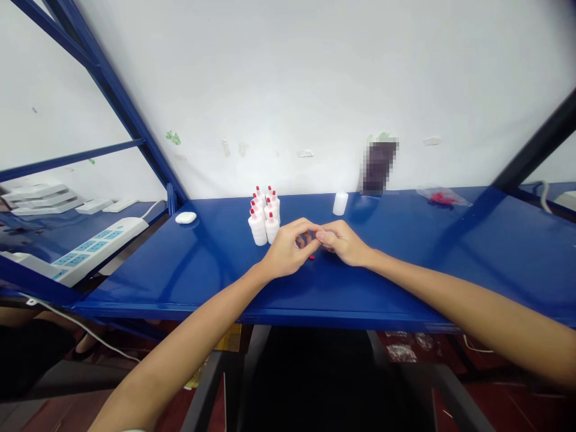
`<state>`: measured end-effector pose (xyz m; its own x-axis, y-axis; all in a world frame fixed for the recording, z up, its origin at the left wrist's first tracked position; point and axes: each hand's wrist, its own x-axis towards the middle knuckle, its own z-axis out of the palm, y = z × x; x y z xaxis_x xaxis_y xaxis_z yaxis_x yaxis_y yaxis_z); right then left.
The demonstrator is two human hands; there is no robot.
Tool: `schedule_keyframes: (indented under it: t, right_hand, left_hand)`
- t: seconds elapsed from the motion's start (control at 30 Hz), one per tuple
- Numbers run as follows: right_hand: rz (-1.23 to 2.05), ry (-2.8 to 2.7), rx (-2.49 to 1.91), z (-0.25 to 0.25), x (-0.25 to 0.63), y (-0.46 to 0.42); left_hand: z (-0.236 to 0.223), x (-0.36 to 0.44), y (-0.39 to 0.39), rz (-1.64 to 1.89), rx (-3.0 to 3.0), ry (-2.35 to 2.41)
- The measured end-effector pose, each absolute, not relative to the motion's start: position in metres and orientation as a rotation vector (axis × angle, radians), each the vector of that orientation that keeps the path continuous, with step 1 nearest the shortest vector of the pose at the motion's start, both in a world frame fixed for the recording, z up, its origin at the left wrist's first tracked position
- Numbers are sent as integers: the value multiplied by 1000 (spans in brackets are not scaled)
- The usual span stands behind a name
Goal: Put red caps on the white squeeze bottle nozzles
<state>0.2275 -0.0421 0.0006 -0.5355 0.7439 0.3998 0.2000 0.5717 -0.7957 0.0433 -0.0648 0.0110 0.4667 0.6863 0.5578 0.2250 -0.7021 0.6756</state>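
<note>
My left hand (292, 245) and my right hand (342, 241) meet over the middle of the blue table, fingertips touching. Thumb and forefinger of the left are pinched together; whatever is between them is hidden. The fingers of the right are curled closed, with a bit of something whitish showing among them, too small to name. On the tabletop just below the fingers lies a small red cap (311, 257). Left of my hands stands a group of several white squeeze bottles (258, 230) with red-tipped nozzles. A white bottle (341, 203) without a nozzle stands behind my right hand.
A clear bag of red pieces (443, 198) lies at the back right. A dark, pixelated upright object (380, 167) leans on the wall. At the table's left are a white earbud case (186, 218) and, beyond the frame post, a power strip (101, 249).
</note>
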Motion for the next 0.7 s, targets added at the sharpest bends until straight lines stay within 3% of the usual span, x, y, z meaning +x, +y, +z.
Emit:
schedule_keyframes:
  t: [0.17, 0.47, 0.7]
  right_hand:
    - [882, -2017, -703, -4, 227, -41]
    - [901, -1932, -795, -3, 225, -42]
    - [856, -1959, -813, -2, 226, -43]
  left_hand:
    - [11, 42, -66, 1206, 2361, 780]
    - [38, -20, -32, 1795, 2746, 1308]
    - [36, -29, -27, 1696, 2776, 1365]
